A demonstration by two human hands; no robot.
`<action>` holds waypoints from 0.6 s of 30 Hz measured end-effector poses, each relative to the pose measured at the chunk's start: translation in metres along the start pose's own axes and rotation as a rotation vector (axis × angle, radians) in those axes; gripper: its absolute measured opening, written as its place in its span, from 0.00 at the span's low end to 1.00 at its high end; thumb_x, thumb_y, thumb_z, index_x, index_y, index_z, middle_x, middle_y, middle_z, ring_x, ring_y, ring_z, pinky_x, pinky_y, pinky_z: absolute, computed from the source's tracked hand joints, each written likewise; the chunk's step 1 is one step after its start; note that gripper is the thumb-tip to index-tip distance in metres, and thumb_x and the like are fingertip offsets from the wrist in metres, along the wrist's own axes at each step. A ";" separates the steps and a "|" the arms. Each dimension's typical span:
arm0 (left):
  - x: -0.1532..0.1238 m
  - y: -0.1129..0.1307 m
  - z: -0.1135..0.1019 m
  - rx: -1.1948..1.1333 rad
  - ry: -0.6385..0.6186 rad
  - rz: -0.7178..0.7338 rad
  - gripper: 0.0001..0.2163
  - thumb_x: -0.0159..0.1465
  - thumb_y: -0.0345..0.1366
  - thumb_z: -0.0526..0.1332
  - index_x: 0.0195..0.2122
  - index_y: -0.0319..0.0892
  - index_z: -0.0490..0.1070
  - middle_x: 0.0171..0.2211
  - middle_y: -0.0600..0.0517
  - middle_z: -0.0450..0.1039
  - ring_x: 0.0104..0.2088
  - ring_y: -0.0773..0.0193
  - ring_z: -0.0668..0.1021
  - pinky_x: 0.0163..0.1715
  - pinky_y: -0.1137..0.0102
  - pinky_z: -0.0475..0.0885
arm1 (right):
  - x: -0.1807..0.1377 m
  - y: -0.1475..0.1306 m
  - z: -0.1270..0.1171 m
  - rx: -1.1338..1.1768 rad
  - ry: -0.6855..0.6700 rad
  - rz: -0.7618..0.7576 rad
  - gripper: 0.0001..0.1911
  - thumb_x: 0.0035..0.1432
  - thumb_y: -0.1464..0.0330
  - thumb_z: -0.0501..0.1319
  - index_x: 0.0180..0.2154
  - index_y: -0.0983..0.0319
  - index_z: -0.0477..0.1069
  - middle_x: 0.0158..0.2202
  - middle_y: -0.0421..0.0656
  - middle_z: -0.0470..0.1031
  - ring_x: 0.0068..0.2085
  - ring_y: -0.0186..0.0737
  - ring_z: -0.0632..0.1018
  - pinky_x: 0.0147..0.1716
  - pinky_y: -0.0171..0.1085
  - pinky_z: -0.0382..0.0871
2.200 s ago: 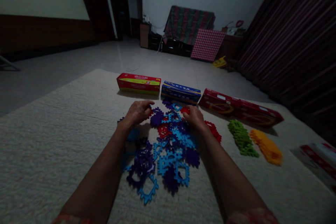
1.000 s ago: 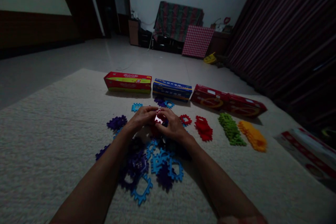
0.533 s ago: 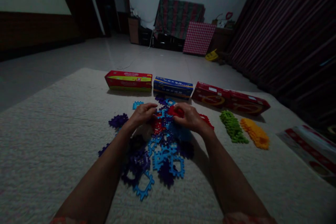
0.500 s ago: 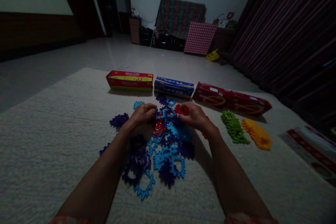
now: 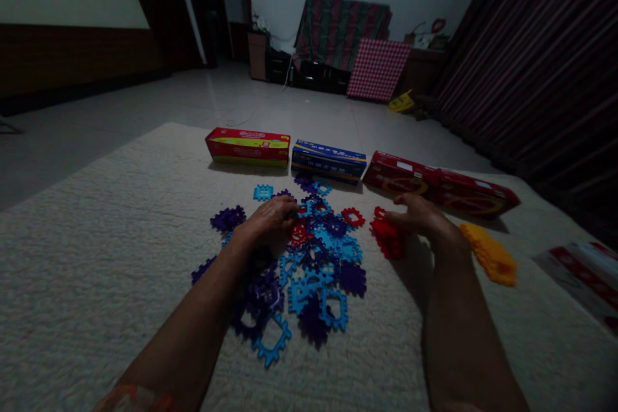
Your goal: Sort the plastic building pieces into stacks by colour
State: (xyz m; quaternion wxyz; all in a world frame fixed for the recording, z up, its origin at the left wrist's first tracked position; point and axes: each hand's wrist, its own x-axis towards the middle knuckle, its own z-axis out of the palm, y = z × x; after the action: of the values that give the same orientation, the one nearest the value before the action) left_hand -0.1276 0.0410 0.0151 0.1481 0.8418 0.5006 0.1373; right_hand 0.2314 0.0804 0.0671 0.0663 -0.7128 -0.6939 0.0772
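Observation:
A loose pile of blue and purple gear-edged plastic pieces (image 5: pixel 333 306) covers the mat in front of me, with a few red ones among them. At the pile's upper left, my left hand (image 5: pixel 270 220) has its fingers curled down; what they hold, if anything, is hidden. My right hand (image 5: pixel 421 217) is over the stack of red gear-edged pieces (image 5: pixel 387 241), thumb and forefinger apart. One red piece (image 5: pixel 380 212) lies at its fingertips, and another red ring-shaped piece (image 5: pixel 353 217) lies between the hands.
Along the mat's far side stand a red-yellow box (image 5: pixel 248 148), a blue box (image 5: pixel 328 161) and two dark red boxes (image 5: pixel 439 187). Yellow pieces (image 5: pixel 490 254) are stacked right of my right arm. A plastic package (image 5: pixel 582 277) lies at the far right.
My right hand has moved right from the pile to the red stack, now covering the green pieces. My left hand stays at the pile. The view has shifted slightly left.

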 end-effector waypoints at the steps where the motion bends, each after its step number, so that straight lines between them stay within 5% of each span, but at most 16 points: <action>1: -0.001 -0.002 -0.001 0.013 0.006 -0.011 0.13 0.65 0.32 0.58 0.47 0.44 0.79 0.48 0.46 0.76 0.50 0.56 0.76 0.53 0.65 0.70 | -0.001 -0.006 0.001 0.011 0.054 -0.071 0.19 0.55 0.63 0.68 0.48 0.63 0.77 0.50 0.55 0.79 0.47 0.52 0.80 0.44 0.44 0.72; 4: -0.004 -0.009 -0.008 0.070 0.008 -0.086 0.12 0.63 0.30 0.56 0.41 0.43 0.80 0.44 0.45 0.77 0.46 0.56 0.77 0.50 0.64 0.71 | -0.009 -0.040 0.008 0.124 0.130 -0.363 0.16 0.60 0.68 0.62 0.49 0.61 0.77 0.52 0.52 0.79 0.51 0.49 0.79 0.51 0.45 0.70; 8: -0.006 -0.012 -0.017 0.123 -0.023 -0.168 0.10 0.62 0.32 0.60 0.40 0.42 0.81 0.44 0.44 0.78 0.47 0.53 0.77 0.52 0.61 0.70 | -0.027 -0.097 0.034 0.256 0.040 -0.679 0.12 0.62 0.72 0.59 0.46 0.60 0.78 0.47 0.48 0.81 0.47 0.45 0.80 0.50 0.42 0.71; 13: -0.003 0.002 -0.013 0.041 0.019 0.004 0.20 0.60 0.31 0.64 0.55 0.43 0.74 0.58 0.44 0.73 0.59 0.52 0.72 0.60 0.60 0.66 | -0.040 -0.135 0.067 0.166 0.023 -0.758 0.18 0.60 0.78 0.57 0.50 0.63 0.75 0.49 0.51 0.79 0.50 0.47 0.77 0.52 0.44 0.68; 18: 0.001 0.006 0.000 -0.024 -0.021 -0.013 0.14 0.64 0.30 0.60 0.50 0.42 0.76 0.56 0.43 0.74 0.56 0.55 0.75 0.58 0.63 0.68 | -0.036 -0.134 0.080 0.183 0.014 -0.765 0.12 0.63 0.75 0.57 0.47 0.62 0.75 0.46 0.49 0.79 0.49 0.46 0.77 0.51 0.43 0.66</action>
State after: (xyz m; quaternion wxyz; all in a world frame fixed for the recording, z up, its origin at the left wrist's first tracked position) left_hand -0.1227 0.0387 0.0177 0.1643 0.8382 0.5027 0.1332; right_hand 0.0835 0.0472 0.0162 0.1582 -0.3945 -0.8992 0.1037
